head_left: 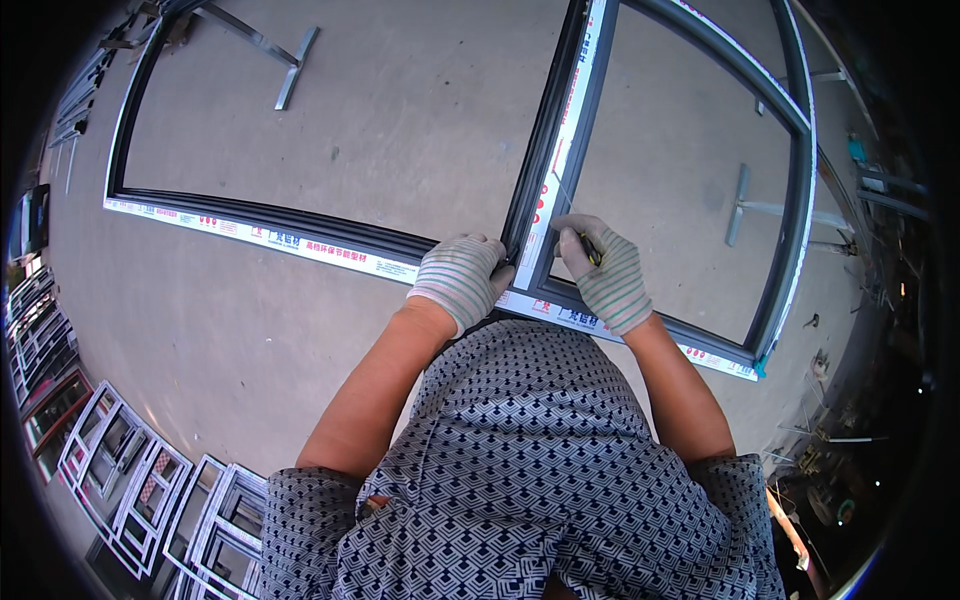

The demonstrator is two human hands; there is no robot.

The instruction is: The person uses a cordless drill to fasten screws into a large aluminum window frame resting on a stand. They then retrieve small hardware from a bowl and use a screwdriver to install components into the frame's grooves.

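Observation:
A large dark grey window frame [330, 222], its bars partly covered in white printed film, lies in front of me. My left hand [460, 278], in a white glove with green stripes, is closed over the near bar beside its joint with the middle bar [566, 130]. The thumb and fingertips meet at the dark inner corner, where any small part is hidden. My right hand [608, 275], gloved alike, grips the yellow and black handle of a screwdriver [594, 250]. Its thin shaft points away from me, along the middle bar.
Metal supports [296, 68] stand under the frame at the left and another support [738, 205] at the right. Several finished frames [125, 470] are stacked at the lower left. Tools and scraps [815, 455] clutter the right side. Grey concrete floor [270, 340] shows through the openings.

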